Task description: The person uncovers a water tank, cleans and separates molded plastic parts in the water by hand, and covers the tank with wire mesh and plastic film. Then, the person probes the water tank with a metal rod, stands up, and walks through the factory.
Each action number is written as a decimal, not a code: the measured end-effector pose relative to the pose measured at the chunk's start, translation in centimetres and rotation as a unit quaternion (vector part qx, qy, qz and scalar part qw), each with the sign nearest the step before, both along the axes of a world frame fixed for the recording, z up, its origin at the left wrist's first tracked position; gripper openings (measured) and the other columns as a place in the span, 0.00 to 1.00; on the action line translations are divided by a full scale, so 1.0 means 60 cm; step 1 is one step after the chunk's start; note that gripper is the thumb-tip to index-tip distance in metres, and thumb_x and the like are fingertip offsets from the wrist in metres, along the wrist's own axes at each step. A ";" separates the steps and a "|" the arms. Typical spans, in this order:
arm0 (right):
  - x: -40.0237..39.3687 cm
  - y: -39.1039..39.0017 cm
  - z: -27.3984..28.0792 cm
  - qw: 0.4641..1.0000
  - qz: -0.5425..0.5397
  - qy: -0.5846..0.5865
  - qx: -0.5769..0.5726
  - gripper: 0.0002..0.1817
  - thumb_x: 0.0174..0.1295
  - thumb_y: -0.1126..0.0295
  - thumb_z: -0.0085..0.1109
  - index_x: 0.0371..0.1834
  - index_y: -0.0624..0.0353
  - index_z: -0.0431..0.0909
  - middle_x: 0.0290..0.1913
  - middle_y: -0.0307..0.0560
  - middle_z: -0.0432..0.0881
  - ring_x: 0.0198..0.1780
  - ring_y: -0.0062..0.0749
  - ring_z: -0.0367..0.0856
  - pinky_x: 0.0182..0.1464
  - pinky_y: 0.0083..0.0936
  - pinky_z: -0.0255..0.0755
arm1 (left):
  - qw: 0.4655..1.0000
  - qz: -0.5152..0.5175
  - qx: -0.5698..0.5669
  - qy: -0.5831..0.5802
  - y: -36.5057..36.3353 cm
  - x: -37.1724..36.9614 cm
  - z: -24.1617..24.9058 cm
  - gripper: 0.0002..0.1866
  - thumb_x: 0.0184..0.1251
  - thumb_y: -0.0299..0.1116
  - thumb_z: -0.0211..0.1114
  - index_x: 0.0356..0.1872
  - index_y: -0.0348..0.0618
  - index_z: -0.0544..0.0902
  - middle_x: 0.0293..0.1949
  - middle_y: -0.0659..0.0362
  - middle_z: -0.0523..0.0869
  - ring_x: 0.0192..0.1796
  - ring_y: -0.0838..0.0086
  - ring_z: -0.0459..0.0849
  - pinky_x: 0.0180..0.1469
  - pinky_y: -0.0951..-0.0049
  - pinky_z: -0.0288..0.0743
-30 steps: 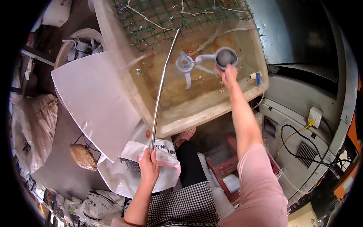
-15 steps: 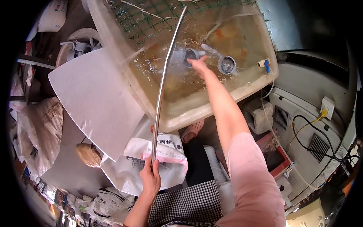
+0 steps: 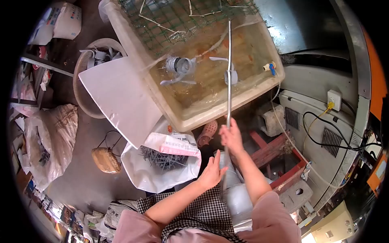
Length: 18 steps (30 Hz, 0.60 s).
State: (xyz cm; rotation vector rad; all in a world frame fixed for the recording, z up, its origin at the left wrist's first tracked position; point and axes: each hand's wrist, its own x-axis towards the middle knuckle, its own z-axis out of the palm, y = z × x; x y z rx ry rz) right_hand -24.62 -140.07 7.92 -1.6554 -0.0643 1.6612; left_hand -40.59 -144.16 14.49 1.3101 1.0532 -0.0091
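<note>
My right hand [image 3: 231, 137] is wrapped around a long, thin metal rod [image 3: 229, 97], slightly blurred. The rod stands nearly upright in view and reaches over a big water-filled tub [image 3: 206, 118]. Close to the rod's lower part is my left hand [image 3: 212, 173], its index finger and thumb stretched apart and nothing held. Grey round plastic fittings [image 3: 184, 65] with thin arms lie in the water on the tub's left side. Another grey plastic fitting [image 3: 232, 77] sits behind the rod, partly covered by it.
Green wire mesh [image 3: 174, 18] covers the tub's far part. A white sack [image 3: 184, 162] of dark thin scraps stands below, beside a pale sheet [image 3: 121, 97] and a round basket [image 3: 83, 95]. To the right are a blue-handled valve [image 3: 272, 69], a red frame [image 3: 293, 174] and black cables [image 3: 336, 143].
My right hand has come back from the water and now grips the rod; my left hand has let go. The rod has shifted right, and the fittings have drifted apart in the water.
</note>
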 end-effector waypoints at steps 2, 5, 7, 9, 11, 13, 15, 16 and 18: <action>0.042 -0.037 0.031 0.925 0.177 -0.336 -0.018 0.27 0.66 0.65 0.49 0.69 0.45 0.58 0.26 0.45 0.78 0.25 0.27 0.77 0.30 0.26 0.72 | 1.000 -0.008 0.025 -0.015 -0.007 -0.023 0.015 0.29 0.63 0.36 0.62 0.61 0.31 0.64 0.45 0.41 0.73 0.44 0.50 0.77 0.47 0.62 0.73; 0.108 -0.111 0.069 0.797 0.354 -0.487 0.047 0.27 0.69 0.59 0.43 0.71 0.38 0.54 0.37 0.61 0.79 0.38 0.57 0.78 0.40 0.43 0.71 | 0.996 -0.015 0.077 0.040 -0.015 -0.090 0.026 0.19 0.62 0.34 0.62 0.51 0.34 0.75 0.44 0.43 0.75 0.42 0.50 0.78 0.44 0.59 0.74; 0.117 -0.138 0.092 0.760 0.436 -0.480 0.041 0.26 0.69 0.59 0.43 0.70 0.37 0.55 0.35 0.58 0.78 0.36 0.56 0.78 0.38 0.45 0.71 | 0.993 -0.030 0.085 0.074 -0.020 -0.130 0.030 0.16 0.62 0.32 0.62 0.48 0.34 0.76 0.44 0.43 0.75 0.42 0.49 0.78 0.44 0.58 0.74; 0.110 -0.144 0.091 0.738 0.476 -0.477 0.021 0.26 0.69 0.59 0.43 0.70 0.37 0.56 0.33 0.56 0.78 0.34 0.56 0.78 0.37 0.46 0.71 | 0.992 -0.031 0.077 0.093 -0.022 -0.156 0.029 0.16 0.61 0.32 0.62 0.48 0.34 0.76 0.44 0.43 0.75 0.43 0.49 0.78 0.44 0.58 0.74; 0.105 -0.147 0.076 0.711 0.518 -0.475 -0.003 0.25 0.68 0.59 0.43 0.70 0.36 0.57 0.31 0.55 0.77 0.33 0.56 0.77 0.36 0.48 0.71 | 0.992 -0.031 0.066 0.108 -0.026 -0.171 0.029 0.16 0.61 0.31 0.62 0.48 0.34 0.76 0.44 0.43 0.75 0.43 0.49 0.78 0.44 0.58 0.74; 0.099 -0.127 0.038 0.699 0.489 -0.522 0.012 0.25 0.68 0.58 0.44 0.69 0.36 0.58 0.28 0.53 0.75 0.30 0.55 0.77 0.35 0.48 0.72 | 0.988 -0.031 0.097 0.113 -0.025 -0.177 0.030 0.16 0.61 0.30 0.62 0.47 0.34 0.76 0.44 0.43 0.75 0.43 0.48 0.78 0.44 0.58 0.75; 0.095 -0.086 0.009 0.695 0.501 -0.516 -0.001 0.24 0.68 0.58 0.44 0.68 0.37 0.59 0.29 0.54 0.77 0.31 0.55 0.77 0.36 0.48 0.72 | 0.987 -0.040 0.087 0.126 -0.022 -0.178 0.036 0.15 0.61 0.30 0.62 0.47 0.34 0.76 0.44 0.43 0.75 0.43 0.48 0.78 0.44 0.58 0.75; 0.094 -0.059 -0.004 0.677 0.513 -0.528 -0.008 0.24 0.67 0.59 0.45 0.68 0.37 0.61 0.29 0.54 0.78 0.32 0.55 0.78 0.37 0.48 0.72 | 0.986 -0.050 0.076 0.138 -0.020 -0.179 0.037 0.15 0.60 0.30 0.62 0.47 0.34 0.76 0.44 0.43 0.75 0.43 0.48 0.78 0.44 0.58 0.75; 0.098 -0.010 -0.029 0.650 0.528 -0.546 -0.019 0.23 0.67 0.59 0.45 0.66 0.38 0.63 0.30 0.56 0.79 0.34 0.55 0.79 0.39 0.48 0.72 | 0.987 -0.037 0.077 0.136 -0.023 -0.185 0.033 0.15 0.61 0.29 0.62 0.47 0.34 0.76 0.44 0.43 0.75 0.43 0.48 0.78 0.44 0.59 0.75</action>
